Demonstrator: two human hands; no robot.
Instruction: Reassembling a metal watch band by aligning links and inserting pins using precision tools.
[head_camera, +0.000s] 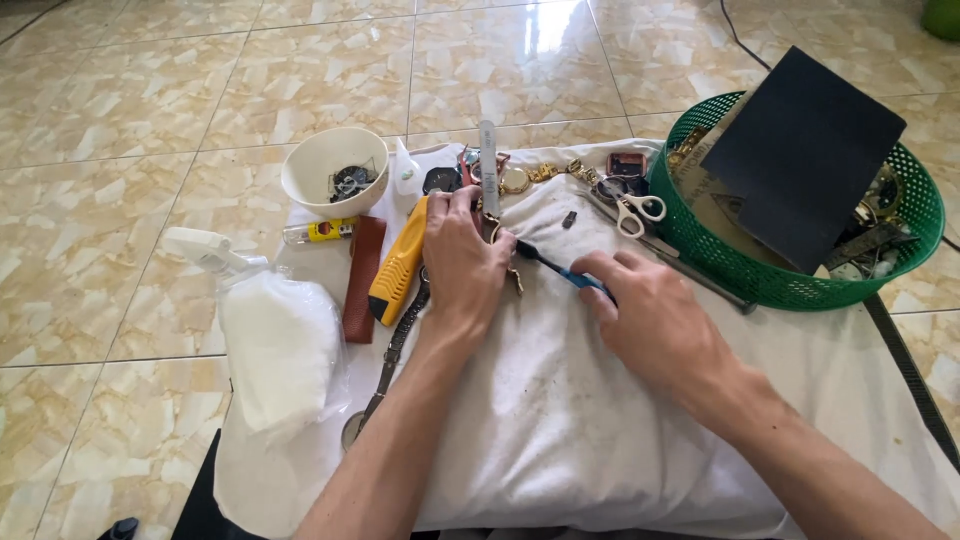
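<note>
The left hand (462, 262) presses a watch (497, 240) down on the white cloth (560, 420). The right hand (645, 315) pinches a small blue tool (560, 270), its tip at the watch. Next it needs a steady, gentle push, I think.

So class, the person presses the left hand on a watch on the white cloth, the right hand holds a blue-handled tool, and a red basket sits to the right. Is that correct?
Not quite: the head view shows the basket is green, not red. The left hand does press on the watch on the white cloth, and the right hand holds the blue-handled tool.
</note>
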